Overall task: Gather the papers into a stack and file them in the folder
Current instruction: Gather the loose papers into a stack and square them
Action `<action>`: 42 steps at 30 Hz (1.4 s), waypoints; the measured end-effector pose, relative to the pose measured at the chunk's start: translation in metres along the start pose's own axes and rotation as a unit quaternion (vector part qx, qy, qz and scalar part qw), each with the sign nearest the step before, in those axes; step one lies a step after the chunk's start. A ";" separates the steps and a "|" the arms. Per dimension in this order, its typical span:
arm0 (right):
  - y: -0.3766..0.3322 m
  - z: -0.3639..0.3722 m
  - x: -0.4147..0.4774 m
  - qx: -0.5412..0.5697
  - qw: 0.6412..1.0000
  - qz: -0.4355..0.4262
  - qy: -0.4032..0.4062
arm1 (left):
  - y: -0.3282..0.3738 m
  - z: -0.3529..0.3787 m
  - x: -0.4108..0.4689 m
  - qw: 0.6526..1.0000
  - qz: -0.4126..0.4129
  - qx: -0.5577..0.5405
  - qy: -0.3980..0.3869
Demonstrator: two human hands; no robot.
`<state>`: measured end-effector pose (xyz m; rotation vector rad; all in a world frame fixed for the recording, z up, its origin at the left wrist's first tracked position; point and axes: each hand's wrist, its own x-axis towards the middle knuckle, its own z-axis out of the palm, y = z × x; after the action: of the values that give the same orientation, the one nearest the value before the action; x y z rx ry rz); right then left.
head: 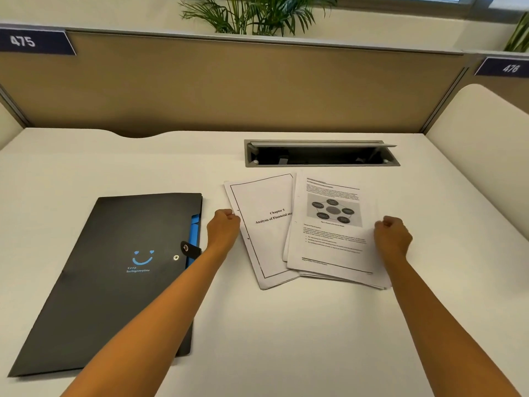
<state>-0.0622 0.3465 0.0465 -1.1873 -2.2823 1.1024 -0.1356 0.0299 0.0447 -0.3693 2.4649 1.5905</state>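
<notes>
on a white desk (pixel 286 325) the papers (pixel 329 239) lie loosely fanned, the "chapter 5" sheet (pixel 266 224) partly under a page with a diagram (pixel 333 213). the left hand (pixel 223 229) is curled with its fingertips at the left edge of the chapter sheet; the right hand (pixel 392 234) is curled on the right edge of the pile. whether either actually pinches paper i cannot tell. the black folder (pixel 114 276) lies closed, just left of the left forearm, apart from the papers

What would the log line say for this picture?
hands: left, right at paper edges | papers: fanned, unstacked | folder: unsnapped, beside
</notes>
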 end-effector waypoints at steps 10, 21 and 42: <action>-0.038 0.046 -0.036 0.077 0.986 -0.065 -0.132 | 0.017 0.017 -0.008 0.994 0.024 0.064 -0.085; -0.050 0.065 -0.061 0.065 0.989 -0.001 -0.134 | 0.000 0.004 -0.015 0.992 0.049 0.004 -0.118; -0.104 0.010 -0.131 0.376 0.887 -0.240 -0.121 | 0.066 -0.054 -0.069 0.923 0.307 -0.223 0.059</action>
<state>-0.0467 0.1994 0.1264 -0.1753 -1.8209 1.7383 -0.0911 0.0146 0.1438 0.3076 2.4163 2.4514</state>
